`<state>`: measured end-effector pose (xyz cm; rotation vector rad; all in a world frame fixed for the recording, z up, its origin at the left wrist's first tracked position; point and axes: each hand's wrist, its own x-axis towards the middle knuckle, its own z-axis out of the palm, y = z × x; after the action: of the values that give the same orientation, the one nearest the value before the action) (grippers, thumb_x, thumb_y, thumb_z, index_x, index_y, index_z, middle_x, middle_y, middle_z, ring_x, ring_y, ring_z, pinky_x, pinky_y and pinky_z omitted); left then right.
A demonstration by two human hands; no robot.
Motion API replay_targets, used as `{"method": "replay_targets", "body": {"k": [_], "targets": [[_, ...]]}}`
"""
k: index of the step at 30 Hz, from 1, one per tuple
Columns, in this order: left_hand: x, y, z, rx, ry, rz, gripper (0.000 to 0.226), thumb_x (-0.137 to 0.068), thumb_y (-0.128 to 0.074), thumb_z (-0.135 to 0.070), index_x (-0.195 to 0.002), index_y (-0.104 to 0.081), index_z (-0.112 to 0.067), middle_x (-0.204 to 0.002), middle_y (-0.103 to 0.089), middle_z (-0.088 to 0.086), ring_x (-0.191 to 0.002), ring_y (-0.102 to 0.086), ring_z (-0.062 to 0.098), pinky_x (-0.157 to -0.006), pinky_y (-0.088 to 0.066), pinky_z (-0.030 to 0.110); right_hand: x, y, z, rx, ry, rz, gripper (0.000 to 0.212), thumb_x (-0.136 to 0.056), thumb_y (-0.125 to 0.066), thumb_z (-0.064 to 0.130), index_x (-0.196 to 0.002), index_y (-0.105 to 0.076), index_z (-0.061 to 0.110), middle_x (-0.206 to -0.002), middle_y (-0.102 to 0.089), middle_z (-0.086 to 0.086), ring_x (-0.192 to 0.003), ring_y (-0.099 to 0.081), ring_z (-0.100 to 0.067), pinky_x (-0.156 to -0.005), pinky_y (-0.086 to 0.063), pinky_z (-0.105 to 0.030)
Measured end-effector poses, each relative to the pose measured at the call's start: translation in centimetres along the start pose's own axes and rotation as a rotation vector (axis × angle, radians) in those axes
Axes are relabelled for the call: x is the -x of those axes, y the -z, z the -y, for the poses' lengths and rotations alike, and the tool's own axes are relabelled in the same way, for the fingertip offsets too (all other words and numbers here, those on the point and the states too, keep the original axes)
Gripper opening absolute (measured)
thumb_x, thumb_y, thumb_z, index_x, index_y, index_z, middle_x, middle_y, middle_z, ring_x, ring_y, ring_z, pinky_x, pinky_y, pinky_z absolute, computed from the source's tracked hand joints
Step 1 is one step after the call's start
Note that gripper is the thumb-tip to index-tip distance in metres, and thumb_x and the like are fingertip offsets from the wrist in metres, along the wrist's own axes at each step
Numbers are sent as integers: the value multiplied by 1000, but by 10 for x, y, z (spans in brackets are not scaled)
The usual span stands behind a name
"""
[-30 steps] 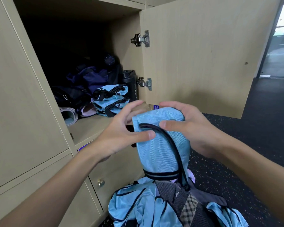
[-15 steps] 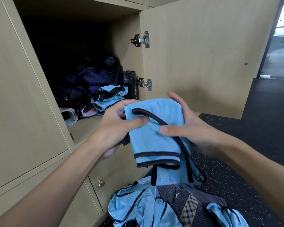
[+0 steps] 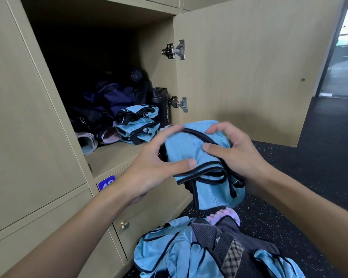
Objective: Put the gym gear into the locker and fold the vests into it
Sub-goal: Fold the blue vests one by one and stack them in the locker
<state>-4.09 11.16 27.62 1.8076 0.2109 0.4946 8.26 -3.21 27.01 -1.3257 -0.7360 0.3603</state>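
Vest, light blue with dark trim, half folded, clamped between left hand and right hand, thumbs pressing on top. Hangs just outside the open locker. Folded vests on its shelf beyond the left hand, loose pile below both wrists.

Folded vests in locker, bottle to their right

Bare forearms, bare left hand, right hand
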Motion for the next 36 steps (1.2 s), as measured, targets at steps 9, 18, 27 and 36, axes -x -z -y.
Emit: {"method": "replay_targets", "body": {"k": [9, 18, 27, 36], "targets": [[-2, 11, -5, -36, 82, -16, 72, -67, -85, 6, -126, -58, -25, -116, -69, 3, -100, -71, 15, -88, -58, 28, 4, 10, 14, 57, -184, 357, 79, -66, -79, 2, -135, -50, 27, -110, -75, 0, -98, -73, -18, -74, -58, -27], [-1, 11, -11, 154, 140, -9, 64, -73, -73, 18, -126, -58, -15, -119, -66, 23, -92, -70, 26, -78, -61, 31, 4, 9, 10, 582, 79, 325, 61, -72, -85, 12, -124, -58, 27, -107, -69, 12, -92, -67, 1, -78, -53, -14], [-4, 11, -3, -475, -44, -29, 84, -45, -81, -61, -123, -50, -54, -148, -24, -22, -134, -37, 1, -109, -37, 21, -3, 16, 1, 562, 105, 194, 27, -71, -84, 15, -94, -70, 20, -102, -63, 4, -80, -63, -1, -69, -54, -20], [-17, 11, 0, -49, -77, -64, 30, -79, -77, 4, -104, -69, -12, -92, -75, 5, -75, -69, 16, -61, -56, 29, -17, 3, 1, 159, 9, 130, 56, -72, -82, 14, -120, -56, 28, -96, -69, -1, -79, -70, -10, -69, -56, -23]]}}
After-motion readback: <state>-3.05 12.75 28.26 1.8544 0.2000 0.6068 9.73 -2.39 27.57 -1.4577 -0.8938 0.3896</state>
